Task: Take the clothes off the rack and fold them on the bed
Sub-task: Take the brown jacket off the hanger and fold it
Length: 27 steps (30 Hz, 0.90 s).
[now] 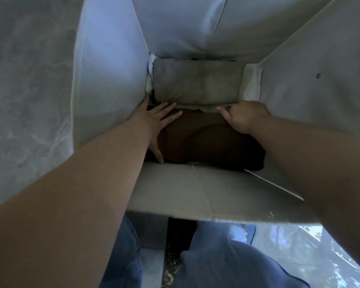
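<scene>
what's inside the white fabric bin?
In the white fabric bin: a folded grey-green cloth, a dark brown cloth nearer, under the left hand and right hand. Anything beneath is covered.

Both forearms run off the lower frame edges. The right hand (244, 117) curls so its fingertips are hidden. The brown garment (206, 142) lies partly under both hands, its lower right end lost in shadow.

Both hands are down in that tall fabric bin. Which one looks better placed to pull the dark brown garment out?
Probably the right hand: its fingers are curled at the brown garment's far edge, a likely grip. The left hand lies flat, fingers spread, only pressing on it.
</scene>
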### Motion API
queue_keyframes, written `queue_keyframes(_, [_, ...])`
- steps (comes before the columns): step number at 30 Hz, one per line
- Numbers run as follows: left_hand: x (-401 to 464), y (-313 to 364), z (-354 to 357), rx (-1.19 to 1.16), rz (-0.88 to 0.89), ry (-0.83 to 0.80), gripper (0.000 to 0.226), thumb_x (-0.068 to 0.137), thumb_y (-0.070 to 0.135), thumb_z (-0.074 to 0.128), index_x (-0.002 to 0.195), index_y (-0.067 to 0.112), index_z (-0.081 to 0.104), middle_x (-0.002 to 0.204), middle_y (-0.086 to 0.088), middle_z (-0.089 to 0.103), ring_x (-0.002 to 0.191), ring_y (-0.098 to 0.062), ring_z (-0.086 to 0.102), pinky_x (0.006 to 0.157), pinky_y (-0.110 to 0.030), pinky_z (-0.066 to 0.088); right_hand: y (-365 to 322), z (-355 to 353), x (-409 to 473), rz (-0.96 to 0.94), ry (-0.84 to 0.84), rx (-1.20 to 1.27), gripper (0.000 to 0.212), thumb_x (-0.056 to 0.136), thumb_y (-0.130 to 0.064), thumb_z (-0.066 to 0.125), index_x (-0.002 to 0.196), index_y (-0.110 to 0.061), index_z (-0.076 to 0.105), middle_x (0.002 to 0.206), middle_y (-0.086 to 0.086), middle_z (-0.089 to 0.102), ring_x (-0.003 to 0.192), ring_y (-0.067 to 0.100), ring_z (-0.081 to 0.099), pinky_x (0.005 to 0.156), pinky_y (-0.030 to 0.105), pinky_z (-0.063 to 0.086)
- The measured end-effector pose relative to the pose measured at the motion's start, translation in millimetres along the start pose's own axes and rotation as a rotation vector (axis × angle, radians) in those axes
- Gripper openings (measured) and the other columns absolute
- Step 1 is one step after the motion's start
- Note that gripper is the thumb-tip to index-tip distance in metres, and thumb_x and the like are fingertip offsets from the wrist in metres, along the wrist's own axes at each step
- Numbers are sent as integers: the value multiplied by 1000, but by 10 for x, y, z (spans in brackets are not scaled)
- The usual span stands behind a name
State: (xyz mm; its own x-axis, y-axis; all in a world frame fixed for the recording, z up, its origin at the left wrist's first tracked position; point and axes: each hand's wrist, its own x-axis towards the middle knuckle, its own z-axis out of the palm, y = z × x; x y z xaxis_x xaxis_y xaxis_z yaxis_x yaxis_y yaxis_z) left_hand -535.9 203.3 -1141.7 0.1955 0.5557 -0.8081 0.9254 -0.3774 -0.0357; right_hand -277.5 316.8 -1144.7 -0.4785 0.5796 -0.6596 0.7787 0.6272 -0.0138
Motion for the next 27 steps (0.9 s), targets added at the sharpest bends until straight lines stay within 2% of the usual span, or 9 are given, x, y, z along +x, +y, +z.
queue_keyframes(2, [-34, 3, -35, 136, -49, -25, 142, 60, 89, 60, 150, 29, -31, 162, -1, -28, 151, -19, -17, 115, -67, -7, -56, -16, -38, -50, 174, -151, 61, 105, -51, 17, 121, -15, 64, 105, 16, 68, 99, 34, 62, 84, 41, 41])
queue_keyframes(4, [-65, 88, -107, 164, -116, -66, 132, 72, 76, 62, 151, 25, -29, 163, -4, -24, 152, -22, -16, 117, -64, -4, -131, -73, -132, -117, 375, -123, 56, 101, -54, 27, 108, -10, 60, 104, 17, 65, 100, 35, 58, 86, 44, 41])
queue_keyframes(6, [-78, 215, -179, 104, -139, -39, 144, 63, 81, 67, 152, 20, -28, 163, -7, -23, 152, -25, -16, 119, -59, -7, -233, -72, -253, -262, 493, -61, 53, 94, -61, 42, 107, -12, 55, 104, 13, 60, 97, 33, 55, 85, 43, 41])
queue_keyframes(8, [-92, 309, -195, -4, -104, 42, 153, 52, 90, 65, 153, 18, -26, 163, -8, -22, 152, -26, -15, 121, -55, -6, -331, 6, -353, -364, 405, 9, 69, 84, -69, 53, 126, -14, 51, 126, 12, 54, 118, 33, 51, 98, 43, 39])
queue_keyframes(10, [-121, 305, -114, -151, -82, 60, 151, 54, 88, 66, 153, 20, -27, 163, -7, -23, 152, -25, -14, 122, -51, -4, -365, 132, -425, -357, 247, 22, 105, 77, -80, 52, 156, -17, 25, 162, 13, 24, 149, 31, 22, 121, 44, 21])
queue_keyframes(11, [-141, 272, -55, -221, -103, 43, 151, 55, 86, 68, 152, 21, -27, 164, -6, -22, 152, -24, -13, 123, -48, -3, -356, 203, -440, -350, 202, -25, 116, 73, -85, 49, 160, -19, 9, 167, 11, 7, 154, 30, 8, 125, 45, 10])
queue_keyframes(16, [-59, 229, 149, -119, -215, -47, 158, 53, 77, 78, 148, 22, -36, 164, -12, -16, 152, -32, -6, 124, -43, 1, -219, 341, -439, -308, 145, -212, 135, 60, -96, 49, 158, -29, -15, 167, 12, -13, 154, 32, -7, 124, 50, 1])
queue_keyframes(21, [9, 252, 111, -20, -276, -59, 131, 79, 65, 66, 144, 25, -41, 164, -13, -16, 151, -38, -7, 123, -45, 2, -180, 409, -374, -272, 118, -224, 142, 52, -99, 51, 155, -34, -21, 166, 13, -17, 154, 34, -8, 124, 52, 0])
queue_keyframes(27, [-98, 252, -37, -47, -285, -160, 127, 82, 57, 67, 146, 25, -39, 163, -13, -21, 151, -38, -12, 123, -46, -1, -266, 272, -424, -218, 5, -185, 139, 56, -91, 61, 152, -41, -27, 165, 8, -23, 153, 31, -12, 124, 52, -2])
